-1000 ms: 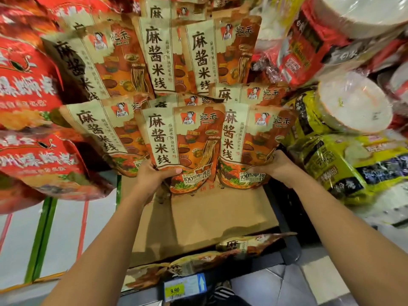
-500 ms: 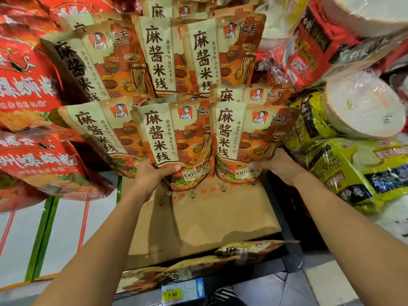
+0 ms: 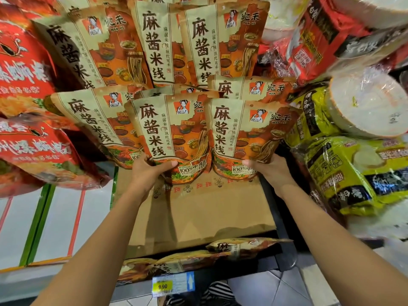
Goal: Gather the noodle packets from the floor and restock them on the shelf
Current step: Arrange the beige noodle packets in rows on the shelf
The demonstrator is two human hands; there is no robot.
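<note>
Two orange-and-cream noodle packets stand upright at the front of the shelf stack. My left hand (image 3: 149,172) grips the bottom of the left packet (image 3: 170,133). My right hand (image 3: 268,171) grips the bottom right corner of the right packet (image 3: 247,133). Both packets touch side by side above a brown cardboard box (image 3: 198,208). Several identical packets (image 3: 154,45) stand in rows behind and above them. Two more packets (image 3: 242,247) lie flat on the shelf edge below the box.
Red snack bags (image 3: 26,85) hang at the left. Yellow noodle bags (image 3: 344,173) and clear-wrapped white noodle rounds (image 3: 364,107) crowd the right. A 9.90 price tag (image 3: 167,283) sits on the shelf rail. Tiled floor (image 3: 282,288) shows below.
Both hands have pushed the two packets up and further in toward the stack. The view has closed in on the shelf.
</note>
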